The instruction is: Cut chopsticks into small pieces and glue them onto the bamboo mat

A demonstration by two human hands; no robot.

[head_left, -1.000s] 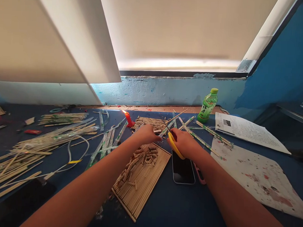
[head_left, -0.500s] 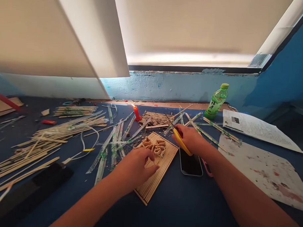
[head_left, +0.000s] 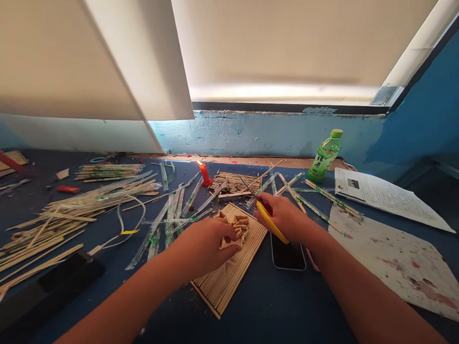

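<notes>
My left hand (head_left: 212,244) is over a flat panel of wooden sticks (head_left: 235,272), its thumb and fingers apart beside a cluster of small tan ribbed pieces (head_left: 241,225) on the panel. Whether anything thin lies between the fingertips is too small to tell. Yellow-handled scissors (head_left: 272,222) are in my right hand (head_left: 288,214), their dark blades pointing up and left above the panel's far corner. Behind the panel lies a second, rougher mat of sticks (head_left: 236,183). A lit red candle (head_left: 204,174) stands at its left.
A phone (head_left: 288,253) lies right of the panel. Farther right are a green bottle (head_left: 325,156), a printed sheet (head_left: 390,197) and a stained sheet (head_left: 395,258). Loose sticks (head_left: 50,226), plastic wrappers (head_left: 152,239), a cable and a black power strip (head_left: 48,296) lie left.
My left hand has moved slightly left and nearer the ribbed pieces. My right hand and the scissors have shifted slightly left. The view has shifted a little.
</notes>
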